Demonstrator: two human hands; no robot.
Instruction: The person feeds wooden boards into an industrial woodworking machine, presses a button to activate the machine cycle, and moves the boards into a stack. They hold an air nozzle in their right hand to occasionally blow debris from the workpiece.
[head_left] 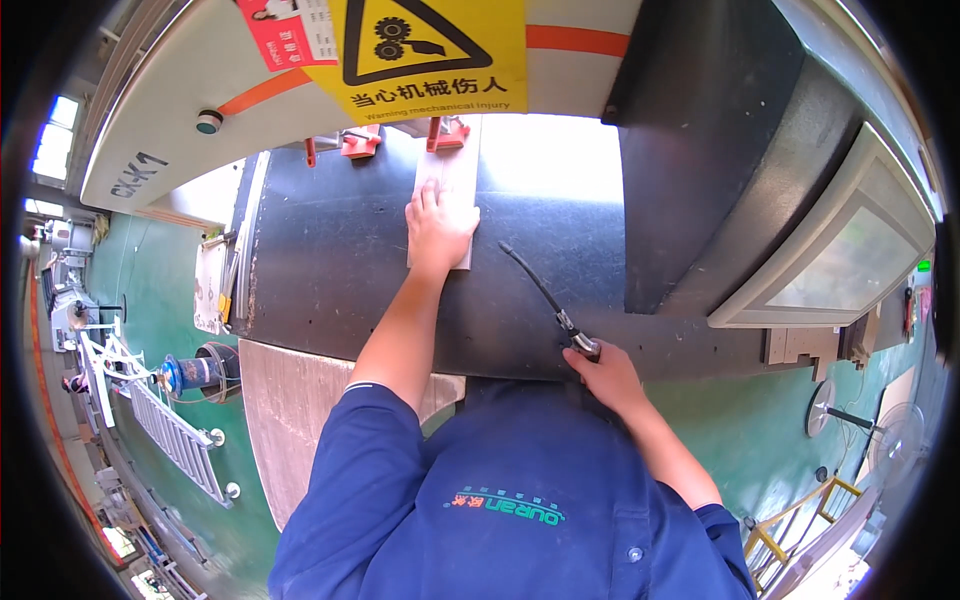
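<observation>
My left hand point(440, 228) lies on a narrow, pale board point(461, 180), its fingers stretched forward along the surface and nothing gripped. The board rests lengthwise on the black worktable point(340, 250), its far end by a red clamp pad point(450, 135). Close to the table's front edge, my right hand point(612, 378) is closed around an air blow gun point(574, 332). The gun's long, thin black nozzle points up and left over the table, apart from the board. My palm hides part of its handle.
Above the table spans a pale machine beam point(180, 130) with a yellow warning sign point(430, 60). Another red clamp pad point(361, 143) is to the left. A dark housing point(700, 150) and a monitor point(850, 250) stand at right. A ladder-like metal frame point(165, 425) is on the left floor.
</observation>
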